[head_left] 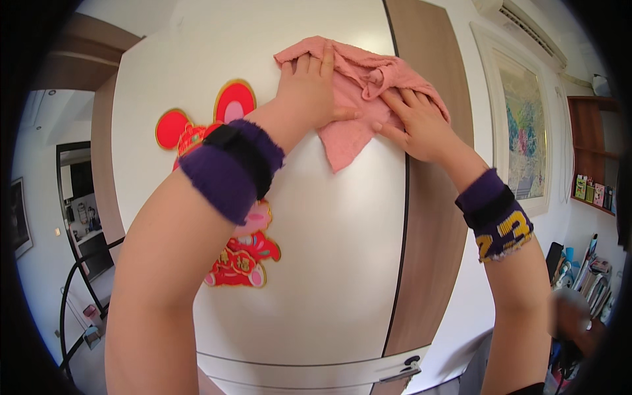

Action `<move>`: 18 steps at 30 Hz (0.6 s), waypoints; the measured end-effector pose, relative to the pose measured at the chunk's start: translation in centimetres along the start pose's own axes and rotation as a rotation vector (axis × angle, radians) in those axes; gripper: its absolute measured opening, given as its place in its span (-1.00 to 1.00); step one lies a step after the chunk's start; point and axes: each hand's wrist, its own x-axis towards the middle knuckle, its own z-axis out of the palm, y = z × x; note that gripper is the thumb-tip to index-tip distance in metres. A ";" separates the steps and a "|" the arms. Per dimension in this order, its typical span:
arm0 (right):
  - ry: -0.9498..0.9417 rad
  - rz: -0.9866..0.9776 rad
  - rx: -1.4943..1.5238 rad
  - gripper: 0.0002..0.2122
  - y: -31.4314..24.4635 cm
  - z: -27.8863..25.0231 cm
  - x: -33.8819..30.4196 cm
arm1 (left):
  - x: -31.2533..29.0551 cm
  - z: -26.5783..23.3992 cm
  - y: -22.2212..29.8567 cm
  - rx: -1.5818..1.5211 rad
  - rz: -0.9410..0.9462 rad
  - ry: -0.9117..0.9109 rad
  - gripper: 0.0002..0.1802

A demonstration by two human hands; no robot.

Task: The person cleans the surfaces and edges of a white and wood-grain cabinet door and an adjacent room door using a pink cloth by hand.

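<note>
A pink towel (345,141) lies bunched and folded against the upper part of a tall white door panel (316,263), overlapping the brown strip (431,217) on its right. My left hand (309,85) presses the towel's left part to the panel, its index finger and thumb stretched across the cloth. Under a fold at the right, the fingers of my right hand (418,125) are partly hidden as they grip the towel. One corner of the cloth hangs down between the two hands. Both arms are raised, with purple bands around them.
Red and pink cartoon decorations (240,263) are stuck on the panel, partly behind my left arm. A dark handle (408,367) sits low on the right. A framed picture (520,125), a wooden shelf (592,155) and stacked books (592,283) stand further right. A doorway (82,197) opens at left.
</note>
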 end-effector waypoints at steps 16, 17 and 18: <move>-0.186 0.226 0.066 -0.61 -17.4 5.7 -26.6 | -27.6 3.7 12.8 -0.285 0.135 -0.122 0.09; -0.210 0.234 0.087 -0.62 -19.1 6.0 -28.2 | -29.7 3.7 13.0 -0.265 0.152 -0.090 -0.01; -0.258 0.264 0.123 -0.63 -20.7 6.4 -30.4 | -32.1 4.2 13.5 -0.248 0.170 -0.065 -0.10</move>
